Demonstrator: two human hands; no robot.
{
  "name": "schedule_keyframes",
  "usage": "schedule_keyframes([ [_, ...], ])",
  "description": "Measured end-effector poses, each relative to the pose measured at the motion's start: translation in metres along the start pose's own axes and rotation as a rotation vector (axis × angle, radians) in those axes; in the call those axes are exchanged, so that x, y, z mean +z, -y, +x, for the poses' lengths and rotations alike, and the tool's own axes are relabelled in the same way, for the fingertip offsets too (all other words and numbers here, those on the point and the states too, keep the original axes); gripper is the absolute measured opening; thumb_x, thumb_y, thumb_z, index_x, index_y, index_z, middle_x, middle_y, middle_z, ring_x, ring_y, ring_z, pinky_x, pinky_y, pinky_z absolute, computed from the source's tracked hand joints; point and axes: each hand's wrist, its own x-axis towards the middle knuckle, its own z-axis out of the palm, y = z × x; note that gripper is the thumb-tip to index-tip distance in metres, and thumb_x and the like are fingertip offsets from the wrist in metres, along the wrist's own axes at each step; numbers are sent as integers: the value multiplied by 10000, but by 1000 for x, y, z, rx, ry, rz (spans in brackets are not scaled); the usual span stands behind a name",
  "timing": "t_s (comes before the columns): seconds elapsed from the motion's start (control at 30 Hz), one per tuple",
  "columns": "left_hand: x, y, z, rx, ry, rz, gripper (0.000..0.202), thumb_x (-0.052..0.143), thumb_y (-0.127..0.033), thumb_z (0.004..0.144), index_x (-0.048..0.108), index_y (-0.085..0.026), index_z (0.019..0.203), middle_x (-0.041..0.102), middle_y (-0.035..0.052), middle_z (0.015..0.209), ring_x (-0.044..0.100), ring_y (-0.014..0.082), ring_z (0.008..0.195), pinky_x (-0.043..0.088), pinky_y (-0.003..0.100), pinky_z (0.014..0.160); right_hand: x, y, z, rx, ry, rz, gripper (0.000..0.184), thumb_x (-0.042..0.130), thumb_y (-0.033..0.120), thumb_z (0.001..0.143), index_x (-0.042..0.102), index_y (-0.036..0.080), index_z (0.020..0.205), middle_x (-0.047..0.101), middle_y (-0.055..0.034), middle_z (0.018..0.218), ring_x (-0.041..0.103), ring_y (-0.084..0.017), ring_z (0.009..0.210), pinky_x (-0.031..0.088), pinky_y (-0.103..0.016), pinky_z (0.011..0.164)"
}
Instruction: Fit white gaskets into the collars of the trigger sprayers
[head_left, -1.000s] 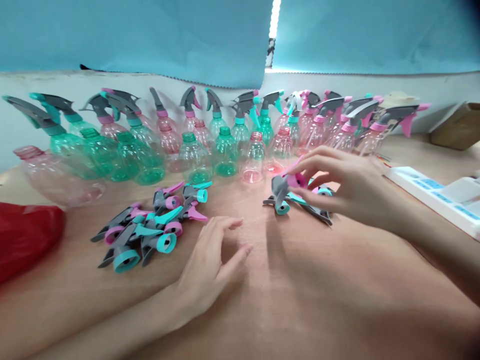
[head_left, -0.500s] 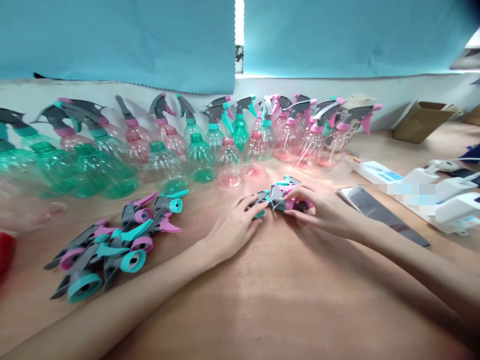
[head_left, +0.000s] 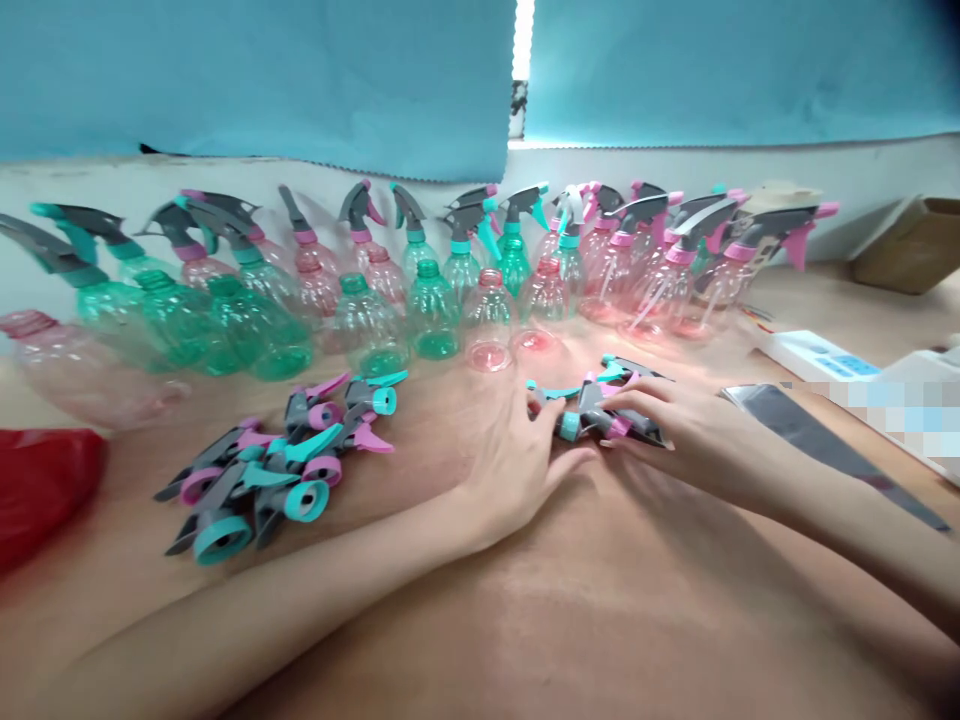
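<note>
A makeshift assembly workshop

This looks like a small workshop corner: one wood-toned table (head_left: 570, 610) against a white wall (head_left: 855, 170), crowded with one product many times over. Green bottles (head_left: 435, 315) and pink bottles (head_left: 487, 320) are lined up, some topped with spray heads (head_left: 525, 205), others open-necked, with a loose heap (head_left: 319, 442) of more heads in front. Blue cloth (head_left: 262, 80) hangs above, bright light in its gap. A white power strip (head_left: 821, 352) and a cardboard box (head_left: 907, 250) share the surface; whether the room belongs to a home or a factory is unclear
</note>
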Motion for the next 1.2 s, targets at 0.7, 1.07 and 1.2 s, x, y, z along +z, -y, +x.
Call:
schedule_keyframes([
  [0.7,-116,121,-44,-115,209,387,319,580,-266,819,606,-147,1114,600,99,1045,526,273,1015,410,375,859,39,85,90,-230,79,-83,172,485,259,907,603,138,876,608,-131,964,585,-248,887,460,-360,720],
  [1.07,-110,89,-52,-97,46,310,170,530,-212,885,564,-172,1046,634,56,1005,550,247,961,384,374,839,37,49,51,-205,76,-104,214,393,179,920,604,147,924,620,-130,944,600,-252,866,453,-388,727],
  [1.2,-103,62,-67,-19,-65,71,210,576,-228,873,524,-222,1077,631,9,1033,548,206,970,381,342,865,28,51,46,-210,54,-36,206,409,179,921,614,177,909,631,-113,996,608,-236,910,473,-358,734],
])
